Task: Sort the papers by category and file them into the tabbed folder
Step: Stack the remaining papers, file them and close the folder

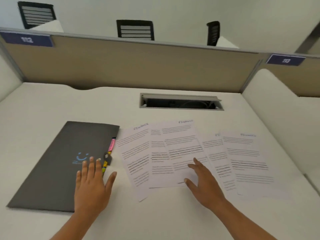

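Left hand (91,184) lies spread flat on the gray folder (57,163) (nine o'clock); right hand (202,182), fingers wide, seemingly presses the fanned papers (173,153).

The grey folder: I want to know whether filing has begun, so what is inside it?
The grey folder lies closed under the left hand. Only pink and yellow tabs poke from its right edge; any sheets inside are covered. The papers lie fanned beside it.

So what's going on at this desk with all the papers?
A person is sorting printed sheets fanned out across a white desk. The left hand rests flat on a closed grey tabbed folder; the right hand lies open on the middle sheets. Nothing looks filed yet: the sheets lie beside the folder.
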Demonstrator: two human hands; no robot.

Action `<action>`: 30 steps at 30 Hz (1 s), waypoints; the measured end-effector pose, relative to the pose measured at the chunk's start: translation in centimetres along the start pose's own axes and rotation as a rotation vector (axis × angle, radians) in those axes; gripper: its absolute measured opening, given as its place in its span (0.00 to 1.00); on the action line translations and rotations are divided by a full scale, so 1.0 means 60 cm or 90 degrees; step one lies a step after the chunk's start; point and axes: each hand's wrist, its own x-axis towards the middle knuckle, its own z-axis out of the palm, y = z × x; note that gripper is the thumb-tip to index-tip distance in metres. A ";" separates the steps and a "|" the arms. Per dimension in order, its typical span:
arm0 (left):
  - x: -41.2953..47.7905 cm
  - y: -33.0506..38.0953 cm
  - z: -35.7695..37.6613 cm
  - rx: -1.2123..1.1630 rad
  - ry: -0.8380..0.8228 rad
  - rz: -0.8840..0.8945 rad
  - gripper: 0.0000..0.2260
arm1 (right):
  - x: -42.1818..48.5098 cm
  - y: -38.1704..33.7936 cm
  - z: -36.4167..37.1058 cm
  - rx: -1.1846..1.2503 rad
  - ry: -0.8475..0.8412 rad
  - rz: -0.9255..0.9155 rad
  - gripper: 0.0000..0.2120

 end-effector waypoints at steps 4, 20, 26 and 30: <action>-0.037 0.107 0.016 -0.062 -0.012 0.092 0.40 | -0.003 0.057 -0.038 0.028 -0.004 0.035 0.25; -0.145 0.514 0.049 -0.557 -0.246 -0.130 0.22 | 0.017 0.381 -0.267 0.004 0.100 0.456 0.36; -0.137 0.591 0.065 -0.671 -0.395 -0.326 0.19 | 0.024 0.386 -0.258 -0.128 0.034 0.409 0.43; -0.126 0.631 0.071 -0.743 -0.434 -0.374 0.16 | 0.020 0.377 -0.238 -0.152 0.029 0.352 0.41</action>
